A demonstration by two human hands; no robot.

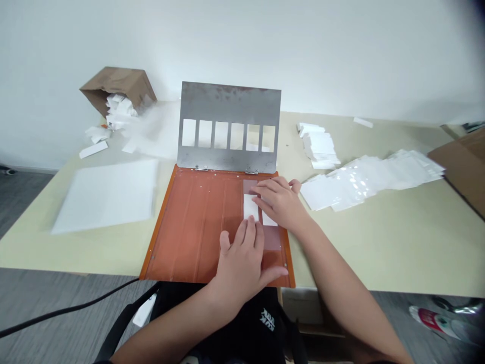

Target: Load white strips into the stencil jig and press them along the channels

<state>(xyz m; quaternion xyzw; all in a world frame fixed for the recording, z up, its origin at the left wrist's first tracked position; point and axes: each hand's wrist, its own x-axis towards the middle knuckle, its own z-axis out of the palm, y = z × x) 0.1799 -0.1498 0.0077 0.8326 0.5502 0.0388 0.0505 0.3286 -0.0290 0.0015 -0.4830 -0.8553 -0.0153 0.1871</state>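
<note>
So far only the two rightmost slots of the orange jig board (189,222) hold white cards (250,206); both flat, unclenched hands, left hand (242,260) and right hand (278,201), press them down. Four slots look bare, the metal template (230,101) raised.

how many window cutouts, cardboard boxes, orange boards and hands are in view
window cutouts in the metal plate: 6
cardboard boxes: 2, tipped box and box at the right edge
orange board: 1
hands: 2, left hand and right hand
total: 11

An orange-brown board (197,222), grey metal flap (231,103), white cards (250,207), pale green table (379,242), brown box (121,83).
</note>
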